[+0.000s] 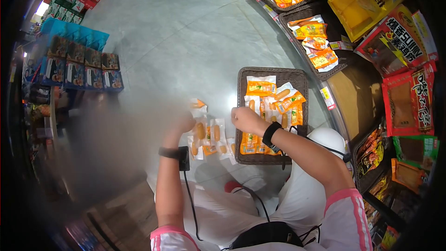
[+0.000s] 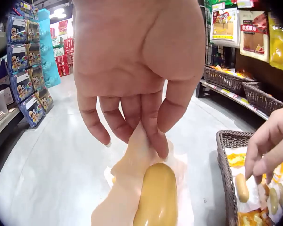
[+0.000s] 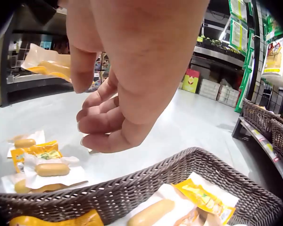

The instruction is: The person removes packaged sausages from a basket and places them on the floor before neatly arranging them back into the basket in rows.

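Sausage packets (image 1: 261,86) in and beside a wicker basket

The wicker basket (image 1: 239,111) sits on the grey floor (image 1: 176,32), with packets spread across its inside, some showing orange print and others pale sausages through clear film. A loose group of floor packets (image 1: 214,132) lies just beyond the basket's left wall, some overlapping, with a narrow strip of floor between the group and the rim.

The two hands are apart. The left hand (image 1: 182,123) is left of the basket, over the floor packets, and its fingertips pinch the narrow upper end of a held packet (image 2: 158,197); the sausage end of it hangs below. The right hand (image 1: 250,120) hovers at the basket's left rim, fingers loosely curled and thumb apart from them, above the woven edge. A dark band (image 1: 272,134) circles the right wrist, and another band (image 1: 169,152) the left.

Past the basket's far edge, floor stretches forward in a broad sweep. To the basket's left, beyond the left hand, stands a stack of blue boxes (image 1: 95,76), well apart from it. On the right, a lane of floor narrows between the basket's wall and the curved shelf edge (image 1: 327,97); shelf baskets (image 1: 284,23) line that shelf, farther forward. The person's white-clad knee (image 1: 325,142) is close to the basket's near right corner.
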A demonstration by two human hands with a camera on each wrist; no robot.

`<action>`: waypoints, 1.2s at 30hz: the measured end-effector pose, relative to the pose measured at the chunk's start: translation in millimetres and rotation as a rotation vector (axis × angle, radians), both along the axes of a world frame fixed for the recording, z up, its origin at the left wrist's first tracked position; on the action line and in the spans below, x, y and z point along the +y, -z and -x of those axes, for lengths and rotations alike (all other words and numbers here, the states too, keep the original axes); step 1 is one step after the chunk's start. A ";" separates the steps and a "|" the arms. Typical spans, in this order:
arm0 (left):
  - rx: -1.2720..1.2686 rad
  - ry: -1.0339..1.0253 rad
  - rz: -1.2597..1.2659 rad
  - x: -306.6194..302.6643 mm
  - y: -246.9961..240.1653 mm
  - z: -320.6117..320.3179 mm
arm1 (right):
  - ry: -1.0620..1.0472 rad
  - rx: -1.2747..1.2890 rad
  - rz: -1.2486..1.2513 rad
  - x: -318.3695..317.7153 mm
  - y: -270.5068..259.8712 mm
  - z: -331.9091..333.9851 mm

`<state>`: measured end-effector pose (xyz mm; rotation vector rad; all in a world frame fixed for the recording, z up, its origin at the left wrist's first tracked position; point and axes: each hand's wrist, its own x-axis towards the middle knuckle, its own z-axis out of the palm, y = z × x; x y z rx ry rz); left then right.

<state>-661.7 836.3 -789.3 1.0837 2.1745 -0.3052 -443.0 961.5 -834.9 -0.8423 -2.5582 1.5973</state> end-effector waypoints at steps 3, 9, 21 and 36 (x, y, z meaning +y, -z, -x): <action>0.078 -0.024 -0.297 -0.5 -9.4 -12.8 | 0.037 -0.018 -0.045 14.9 17.4 -13.0; 0.055 0.175 -0.254 20.5 26.6 -55.9 | 0.022 -0.228 -0.122 27.0 29.7 -43.2; -0.340 0.348 -0.061 23.3 68.8 -156.4 | -0.255 -0.688 -0.267 34.0 17.3 -90.1; -0.366 0.444 -0.111 38.3 100.6 -167.7 | -0.218 -0.654 -0.226 42.5 55.7 -116.8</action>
